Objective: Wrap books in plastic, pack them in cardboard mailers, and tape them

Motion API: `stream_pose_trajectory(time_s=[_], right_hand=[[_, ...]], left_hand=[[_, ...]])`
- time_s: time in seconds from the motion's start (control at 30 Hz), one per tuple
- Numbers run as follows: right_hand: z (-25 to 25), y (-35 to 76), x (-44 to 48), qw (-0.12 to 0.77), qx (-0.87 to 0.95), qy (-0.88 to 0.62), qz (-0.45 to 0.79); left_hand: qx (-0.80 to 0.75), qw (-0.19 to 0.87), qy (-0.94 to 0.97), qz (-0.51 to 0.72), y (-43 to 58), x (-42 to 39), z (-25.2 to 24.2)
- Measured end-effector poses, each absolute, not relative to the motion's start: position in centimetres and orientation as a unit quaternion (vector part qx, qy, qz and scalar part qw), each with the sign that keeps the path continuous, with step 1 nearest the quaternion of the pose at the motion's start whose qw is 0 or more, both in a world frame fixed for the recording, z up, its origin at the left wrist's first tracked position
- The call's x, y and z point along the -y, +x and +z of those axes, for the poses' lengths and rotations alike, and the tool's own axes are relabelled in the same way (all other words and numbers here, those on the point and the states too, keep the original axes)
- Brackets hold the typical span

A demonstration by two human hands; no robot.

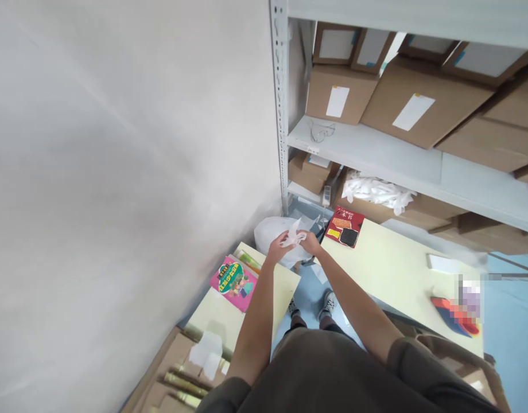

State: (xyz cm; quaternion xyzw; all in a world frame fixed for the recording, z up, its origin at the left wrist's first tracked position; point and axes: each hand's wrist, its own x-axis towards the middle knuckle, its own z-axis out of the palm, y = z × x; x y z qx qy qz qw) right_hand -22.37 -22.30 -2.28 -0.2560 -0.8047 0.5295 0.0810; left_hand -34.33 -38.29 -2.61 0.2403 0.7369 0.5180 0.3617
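Observation:
Both of my hands are stretched out in front of me over the gap between two pale tabletops. A crumpled piece of thin white plastic [294, 234], apparently a plastic bag, is gathered between them. My left hand [280, 249] has its fingers closed on one side of it, and my right hand [309, 243] pinches the other side. Just behind and below hangs or lies a large translucent white bag [269, 232]. Whether the plastic in my hands belongs to that bag I cannot tell.
A red book [345, 227] lies on the right table [388, 258], colourful shoe-like items [455, 316] farther along. Pink booklets [235, 284] lie on the left table [216, 315]. A metal shelf [367, 135] holds cardboard boxes [341, 94] and white plastic [378, 190]. A wall stands left.

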Motion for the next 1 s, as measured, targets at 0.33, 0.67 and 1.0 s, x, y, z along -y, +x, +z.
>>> stream_pose_trajectory(time_s=[0.33,0.67,1.0], right_hand=[[0.8,-12.3,20.9,0.222,0.549,-0.302,0.747],[-2.1,7.0,13.8,0.328,0.381,-0.423,0.754],[-8.8,19.0,10.4,0.363,0.298,-0.559,0.684]], left_hand=[[-0.767,0.292,0.292,0.492,-29.0,34.2,0.5],[-0.748,0.299,0.423,0.414,-16.4,23.7,-0.7],[-0.776,0.233,0.529,0.252,-8.2,18.0,-3.6]])
